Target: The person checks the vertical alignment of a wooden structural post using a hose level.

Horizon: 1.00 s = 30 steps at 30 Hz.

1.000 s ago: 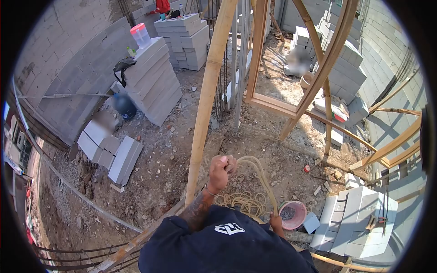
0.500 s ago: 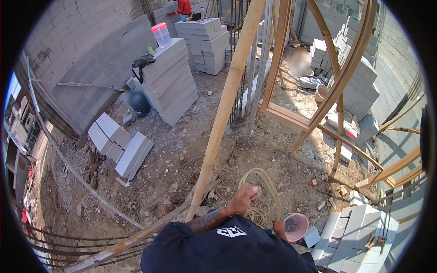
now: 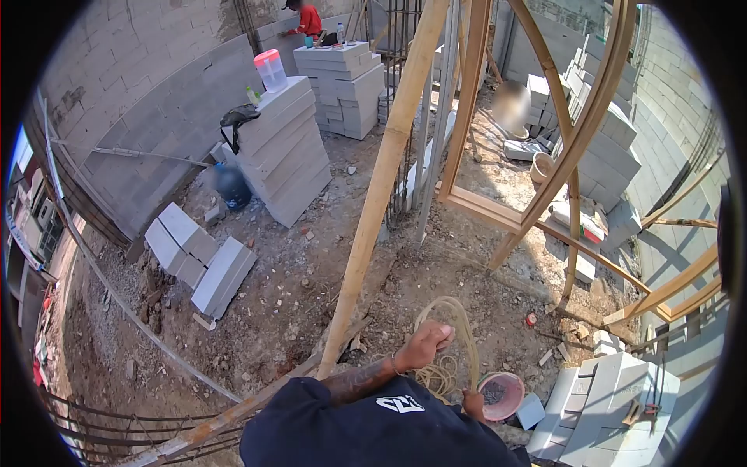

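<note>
A thin, yellowish, see-through hose (image 3: 471, 342) arches in loops between my hands. My left hand (image 3: 425, 347) is closed around one side of the loops, its thumb toward the right. Lower and to the right, my right hand (image 3: 473, 405) is closed on the other side, with its fingers partly hidden. More of the hose lies in a tangled coil (image 3: 438, 378) on the ground below my left hand. Just right of my right hand is a pinkish bucket (image 3: 513, 397) with grey material inside.
A bamboo pole (image 3: 381, 194) slants up ahead of me. A wooden frame (image 3: 486, 214) stands to its right. Stacked pale blocks (image 3: 284, 152) and a blue jug (image 3: 232, 187) are ahead left; more blocks (image 3: 603, 409) are at lower right. A person in red (image 3: 309, 21) works far back.
My left hand has shifted slightly right and down in view, and the hose loops have dropped with it. The view has tilted up a little, showing more of the person in red.
</note>
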Available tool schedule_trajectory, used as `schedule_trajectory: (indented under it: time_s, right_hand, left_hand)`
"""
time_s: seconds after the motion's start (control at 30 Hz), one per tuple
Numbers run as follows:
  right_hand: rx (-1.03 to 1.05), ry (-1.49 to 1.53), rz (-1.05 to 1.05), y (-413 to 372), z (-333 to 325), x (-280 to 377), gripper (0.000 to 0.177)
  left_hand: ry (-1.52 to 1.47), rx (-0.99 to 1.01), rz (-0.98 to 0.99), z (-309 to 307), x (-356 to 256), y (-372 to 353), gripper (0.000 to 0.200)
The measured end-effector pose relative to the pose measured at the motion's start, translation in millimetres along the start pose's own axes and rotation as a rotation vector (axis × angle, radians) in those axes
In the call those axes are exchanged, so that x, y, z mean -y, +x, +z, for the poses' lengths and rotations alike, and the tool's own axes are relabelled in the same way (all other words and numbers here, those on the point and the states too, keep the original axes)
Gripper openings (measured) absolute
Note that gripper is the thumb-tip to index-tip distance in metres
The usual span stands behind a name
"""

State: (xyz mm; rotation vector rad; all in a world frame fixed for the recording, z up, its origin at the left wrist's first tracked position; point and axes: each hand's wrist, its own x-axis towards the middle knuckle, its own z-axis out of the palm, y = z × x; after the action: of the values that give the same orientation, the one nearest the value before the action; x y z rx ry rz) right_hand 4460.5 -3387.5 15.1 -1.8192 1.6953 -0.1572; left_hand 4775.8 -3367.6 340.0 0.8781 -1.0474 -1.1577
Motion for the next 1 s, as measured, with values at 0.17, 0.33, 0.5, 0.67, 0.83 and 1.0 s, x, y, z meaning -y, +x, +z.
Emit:
schedule_trajectory:
  time_s: [0.17,0.33,0.5,0.67,0.83,1.0]
  right_hand:
    - [0.086,-0.067,-0.035,-0.2,1.7,-9.9,0.032]
    - [0.071,0.059,0.126,-6.3,-12.5,20.3,0.038]
    - [0.056,0.104,0.144,-7.7,-19.0,34.8,0.041]
    - [0.147,-0.008,0.063,5.8,-3.6,15.2,0.041]
    - [0.183,0.106,0.093,5.4,-14.6,33.6,0.039]
    - [0.18,0.079,0.142,9.6,-11.3,38.4,0.035]
  left_hand:
    - [0.013,-0.007,-0.035,4.4,-4.1,-4.7,0.039]
    - [-0.105,-0.027,-0.032,-1.3,1.3,-7.4,0.039]
    - [-0.027,-0.043,-0.005,-5.9,-1.8,-9.5,0.04]
    - [-0.008,-0.053,0.01,-5.6,-2.6,-10.4,0.039]
    - [-0.042,-0.071,-0.014,-3.3,3.0,-11.1,0.038]
    - [-0.028,-0.063,0.004,-5.4,5.3,-9.6,0.038]
